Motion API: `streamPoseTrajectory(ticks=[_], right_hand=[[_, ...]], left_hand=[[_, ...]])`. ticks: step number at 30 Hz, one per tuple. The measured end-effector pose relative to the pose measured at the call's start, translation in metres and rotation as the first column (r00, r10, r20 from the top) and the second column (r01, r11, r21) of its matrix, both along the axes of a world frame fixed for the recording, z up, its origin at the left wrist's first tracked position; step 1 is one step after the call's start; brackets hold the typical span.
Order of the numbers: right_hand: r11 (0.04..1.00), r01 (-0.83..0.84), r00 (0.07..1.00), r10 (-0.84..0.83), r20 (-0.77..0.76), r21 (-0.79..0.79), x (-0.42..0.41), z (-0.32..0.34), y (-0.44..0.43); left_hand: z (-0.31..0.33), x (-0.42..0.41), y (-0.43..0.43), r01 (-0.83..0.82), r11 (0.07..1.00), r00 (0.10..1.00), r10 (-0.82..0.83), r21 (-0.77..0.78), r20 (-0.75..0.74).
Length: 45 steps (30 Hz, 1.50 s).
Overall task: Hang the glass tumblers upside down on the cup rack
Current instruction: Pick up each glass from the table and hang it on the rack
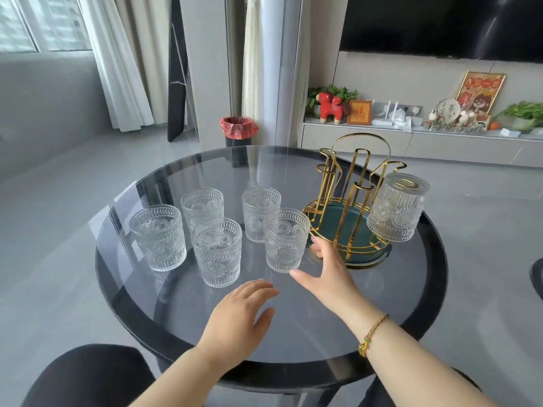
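At the centre of the round glass counter (411, 304) my right grip (324, 267) is spread wide, thumb and fingers either side of the base of the nearest tumbler (286, 240), not yet closed on it. My left grip (241, 314) hovers released, fingers loose, at about seven o'clock from that tumbler. Four more upright tumblers (202, 207) stand from nine to eleven o'clock of it. The gold cup rack (352, 201) sits on its green tray at two o'clock, one inverted tumbler (395, 207) hung on its right arm.
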State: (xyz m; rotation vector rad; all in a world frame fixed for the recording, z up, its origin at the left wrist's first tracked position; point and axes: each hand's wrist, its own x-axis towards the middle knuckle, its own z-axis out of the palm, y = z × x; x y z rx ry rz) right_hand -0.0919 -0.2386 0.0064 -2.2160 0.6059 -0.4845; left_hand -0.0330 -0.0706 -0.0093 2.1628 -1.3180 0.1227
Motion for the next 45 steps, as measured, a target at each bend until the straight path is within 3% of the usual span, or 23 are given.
streamPoseTrajectory(ticks=[4,8,11,14,22,32,36,39,45], right_hand=[[0.996,-0.015,1.0,0.016,-0.015,0.083,0.017,-0.013,0.002],[1.0,0.021,1.0,-0.021,-0.01,0.0,0.032,-0.021,0.002],[0.996,0.083,0.996,-0.083,0.016,-0.041,0.041,-0.025,0.0],[0.993,0.121,0.992,-0.121,0.035,0.018,0.048,-0.027,-0.001],[0.986,0.157,0.987,-0.159,0.034,0.049,0.048,-0.029,-0.001],[0.978,0.06,0.983,-0.092,0.16,0.199,0.021,-0.008,0.001],[0.987,0.019,0.977,-0.052,0.205,0.158,-0.007,0.016,-0.006],[0.997,0.028,0.981,-0.042,0.187,0.078,-0.039,0.036,-0.014],[0.997,0.076,0.99,-0.075,0.116,-0.002,-0.095,0.088,-0.043]], left_hand=[[-0.019,0.005,-0.004,0.004,0.994,1.0,-0.003,0.11,-0.006],[-0.022,0.007,-0.008,0.001,0.983,0.998,-0.012,0.185,0.06],[-0.017,0.007,-0.006,0.002,0.987,0.989,-0.026,0.162,0.147],[-0.017,0.007,-0.006,0.001,0.989,0.98,-0.03,0.146,0.198],[-0.017,0.005,-0.004,0.018,0.984,0.981,-0.052,0.177,0.188],[-0.01,0.002,-0.003,0.029,0.977,0.978,-0.072,0.211,0.195],[-0.004,0.003,-0.002,0.008,0.978,0.991,-0.037,0.211,0.132],[0.008,0.006,-0.006,0.019,0.988,0.999,-0.014,0.153,-0.036],[0.056,0.01,-0.048,0.065,0.99,0.997,-0.058,-0.126,0.059]])
